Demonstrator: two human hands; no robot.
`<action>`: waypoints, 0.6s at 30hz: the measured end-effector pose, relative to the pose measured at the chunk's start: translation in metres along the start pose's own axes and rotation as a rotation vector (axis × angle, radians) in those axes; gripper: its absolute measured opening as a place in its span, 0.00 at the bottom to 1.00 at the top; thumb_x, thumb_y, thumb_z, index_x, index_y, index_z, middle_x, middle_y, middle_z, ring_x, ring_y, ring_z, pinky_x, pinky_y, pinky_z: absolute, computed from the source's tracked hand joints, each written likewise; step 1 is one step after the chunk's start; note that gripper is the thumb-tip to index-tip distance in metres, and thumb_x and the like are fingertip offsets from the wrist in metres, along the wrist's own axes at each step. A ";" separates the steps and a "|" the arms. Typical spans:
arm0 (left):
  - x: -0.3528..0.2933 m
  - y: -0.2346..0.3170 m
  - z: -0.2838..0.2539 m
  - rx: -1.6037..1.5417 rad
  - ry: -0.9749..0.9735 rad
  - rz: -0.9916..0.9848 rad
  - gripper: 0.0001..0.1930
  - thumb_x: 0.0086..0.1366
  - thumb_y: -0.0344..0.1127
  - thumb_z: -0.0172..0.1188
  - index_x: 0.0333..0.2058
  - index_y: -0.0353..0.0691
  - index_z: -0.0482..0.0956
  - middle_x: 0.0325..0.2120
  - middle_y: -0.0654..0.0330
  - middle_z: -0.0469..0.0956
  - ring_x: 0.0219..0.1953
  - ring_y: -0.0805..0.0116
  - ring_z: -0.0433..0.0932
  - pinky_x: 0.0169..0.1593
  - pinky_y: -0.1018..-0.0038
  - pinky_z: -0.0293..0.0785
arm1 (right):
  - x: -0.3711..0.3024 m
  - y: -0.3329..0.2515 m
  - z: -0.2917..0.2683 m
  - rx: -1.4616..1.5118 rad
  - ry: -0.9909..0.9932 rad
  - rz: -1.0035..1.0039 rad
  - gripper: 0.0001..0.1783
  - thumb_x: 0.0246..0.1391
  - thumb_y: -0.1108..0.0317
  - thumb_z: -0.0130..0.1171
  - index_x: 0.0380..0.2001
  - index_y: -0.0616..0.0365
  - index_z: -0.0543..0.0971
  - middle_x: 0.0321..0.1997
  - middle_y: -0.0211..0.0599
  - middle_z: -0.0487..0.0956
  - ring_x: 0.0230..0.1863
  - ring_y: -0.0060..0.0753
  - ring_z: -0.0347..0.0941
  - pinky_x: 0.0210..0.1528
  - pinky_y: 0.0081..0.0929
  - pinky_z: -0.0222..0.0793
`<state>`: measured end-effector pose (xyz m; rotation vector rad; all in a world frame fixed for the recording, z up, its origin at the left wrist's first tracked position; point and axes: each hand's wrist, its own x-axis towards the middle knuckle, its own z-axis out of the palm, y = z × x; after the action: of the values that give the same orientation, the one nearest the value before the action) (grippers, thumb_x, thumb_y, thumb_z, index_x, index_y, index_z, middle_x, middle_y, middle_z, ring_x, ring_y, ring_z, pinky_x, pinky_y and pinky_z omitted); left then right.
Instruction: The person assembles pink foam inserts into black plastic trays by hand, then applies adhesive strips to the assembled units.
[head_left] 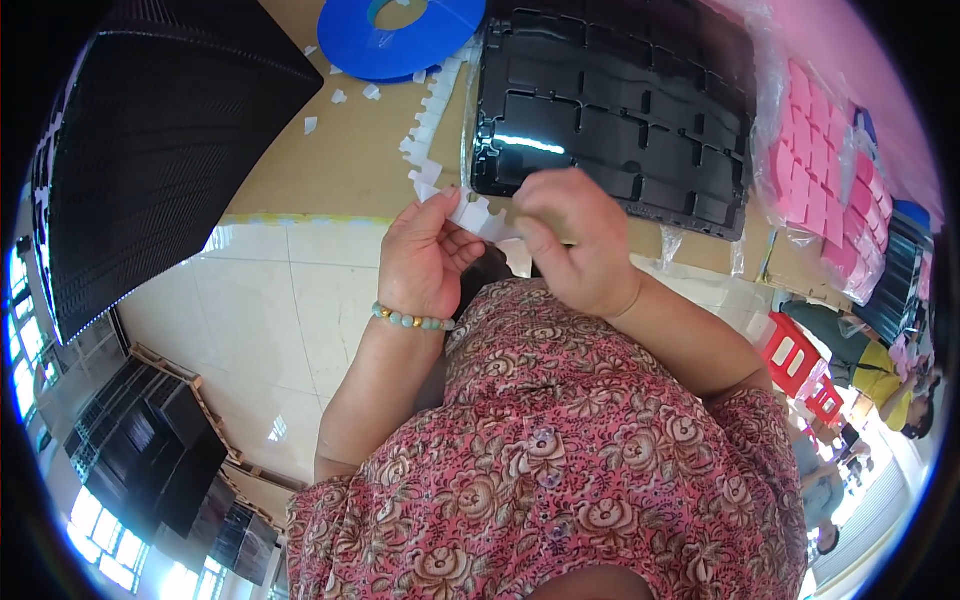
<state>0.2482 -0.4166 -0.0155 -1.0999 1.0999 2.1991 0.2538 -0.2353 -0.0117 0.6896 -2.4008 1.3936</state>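
Note:
A white notched strip (pixel 426 120) runs from beside a blue reel (pixel 345 40) down over the table's near edge. My left hand (pixel 425 245), with a beaded bracelet at the wrist, pinches the strip near its free end between thumb and fingers. Close on its right, my right hand (pixel 580 235) is curled, its thumb and fingertips closed at the strip's end; motion blurs it slightly. Just beyond my hands lies a shiny black plastic tray (pixel 610 150) with moulded compartments.
Small white scraps (pixel 372 92) lie on the brown table top (pixel 290 165). A tall stack of black trays (pixel 170 130) stands at left. Pink pieces (pixel 810 150) in clear film sit at right, near red stools (pixel 792 355). Other people (pixel 880 375) are farther right.

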 end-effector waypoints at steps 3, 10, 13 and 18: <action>-0.004 -0.003 0.004 0.013 -0.031 0.057 0.07 0.65 0.35 0.57 0.37 0.39 0.75 0.26 0.62 0.79 0.22 0.77 0.77 0.26 0.81 0.75 | -0.004 0.003 0.000 0.228 -0.027 0.397 0.17 0.49 0.69 0.62 0.43 0.59 0.75 0.35 0.37 0.75 0.36 0.35 0.74 0.43 0.29 0.71; -0.004 -0.005 0.005 0.086 -0.111 0.103 0.08 0.67 0.37 0.55 0.40 0.40 0.74 0.28 0.62 0.79 0.25 0.75 0.79 0.29 0.80 0.77 | -0.008 0.003 0.000 0.549 -0.184 0.746 0.10 0.49 0.72 0.62 0.37 0.60 0.77 0.34 0.32 0.75 0.33 0.28 0.72 0.39 0.26 0.69; -0.002 -0.005 0.003 0.099 -0.121 0.077 0.09 0.67 0.38 0.54 0.42 0.41 0.74 0.30 0.62 0.79 0.27 0.74 0.79 0.30 0.79 0.77 | -0.007 0.005 -0.001 0.183 -0.086 0.323 0.08 0.45 0.75 0.62 0.32 0.57 0.78 0.33 0.31 0.75 0.31 0.31 0.71 0.37 0.28 0.68; 0.004 -0.006 0.001 0.033 -0.045 0.045 0.08 0.68 0.38 0.53 0.41 0.42 0.73 0.29 0.62 0.79 0.25 0.74 0.78 0.29 0.78 0.77 | 0.006 -0.002 -0.007 -0.158 0.053 -0.159 0.08 0.40 0.75 0.62 0.27 0.52 0.78 0.32 0.31 0.76 0.34 0.36 0.70 0.39 0.30 0.65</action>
<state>0.2496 -0.4124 -0.0213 -1.0163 1.1482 2.2212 0.2497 -0.2312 -0.0039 0.7724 -2.3276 1.1325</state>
